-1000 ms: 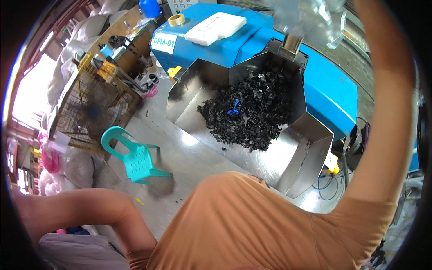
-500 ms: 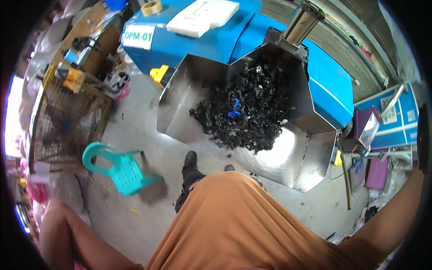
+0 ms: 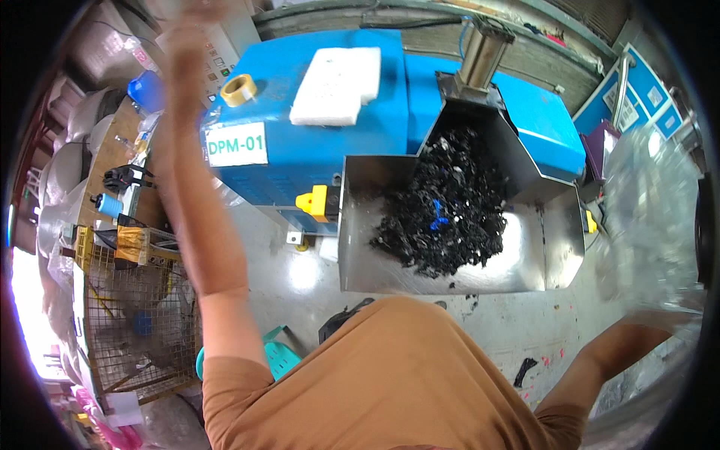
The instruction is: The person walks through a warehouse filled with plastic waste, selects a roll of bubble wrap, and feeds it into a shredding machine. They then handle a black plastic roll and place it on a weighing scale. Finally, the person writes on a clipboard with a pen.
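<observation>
My left arm is raised toward the grey control panel (image 3: pixel 217 56) at the upper left. At its end my left hand (image 3: pixel 196 19) is smeared by motion, and its fingers cannot be made out. On the right, my right hand (image 3: pixel 670 319) is at the rim of the view, partly covered by a clear plastic sheet or bag (image 3: pixel 649 217) that rises crumpled from it. In front of me a steel hopper (image 3: pixel 367 255) on a blue machine (image 3: pixel 300 176) holds a heap of black plastic scraps (image 3: pixel 457 202) with a blue strip (image 3: pixel 437 216) on top.
A white foam piece (image 3: pixel 337 82) and a tape roll (image 3: pixel 238 90) lie on the machine. Yellow-capped switches (image 3: pixel 313 202) flank the hopper. A wire cage (image 3: pixel 135 322) and cluttered bench (image 3: pixel 105 169) stand left. A green chair (image 3: pixel 279 360) is partly behind my left arm.
My left arm has swung up toward the control panel. The clear plastic has come up at my right hand. My view has turned, so the hopper sits farther right and the chair lower.
</observation>
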`<state>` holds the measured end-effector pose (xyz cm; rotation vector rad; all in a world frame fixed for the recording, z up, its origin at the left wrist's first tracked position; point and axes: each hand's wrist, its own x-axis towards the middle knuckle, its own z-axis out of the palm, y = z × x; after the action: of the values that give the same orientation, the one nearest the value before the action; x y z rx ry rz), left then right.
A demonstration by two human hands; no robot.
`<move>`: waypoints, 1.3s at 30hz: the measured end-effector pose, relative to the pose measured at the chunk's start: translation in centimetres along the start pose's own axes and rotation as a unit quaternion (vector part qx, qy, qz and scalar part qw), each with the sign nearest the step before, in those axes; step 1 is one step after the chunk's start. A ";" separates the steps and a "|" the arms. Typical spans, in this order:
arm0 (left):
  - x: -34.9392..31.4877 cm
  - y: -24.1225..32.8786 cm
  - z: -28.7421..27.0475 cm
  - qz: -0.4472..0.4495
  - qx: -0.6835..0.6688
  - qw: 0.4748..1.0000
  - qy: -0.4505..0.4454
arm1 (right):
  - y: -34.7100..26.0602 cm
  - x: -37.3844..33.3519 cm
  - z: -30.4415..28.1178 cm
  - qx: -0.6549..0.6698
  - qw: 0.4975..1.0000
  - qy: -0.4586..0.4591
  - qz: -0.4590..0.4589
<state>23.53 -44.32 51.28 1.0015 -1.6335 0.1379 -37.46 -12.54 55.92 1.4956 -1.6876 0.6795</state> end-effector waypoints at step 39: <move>-30.4 23.7 29.0 -0.115 0.051 0.940 -0.316 | 12.9 -50.5 26.1 -0.199 0.827 -0.471 0.232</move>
<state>-14.57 -29.95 25.40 1.4038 -2.0772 -0.2922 -54.26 -2.44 1.03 1.1529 -2.7772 -0.2972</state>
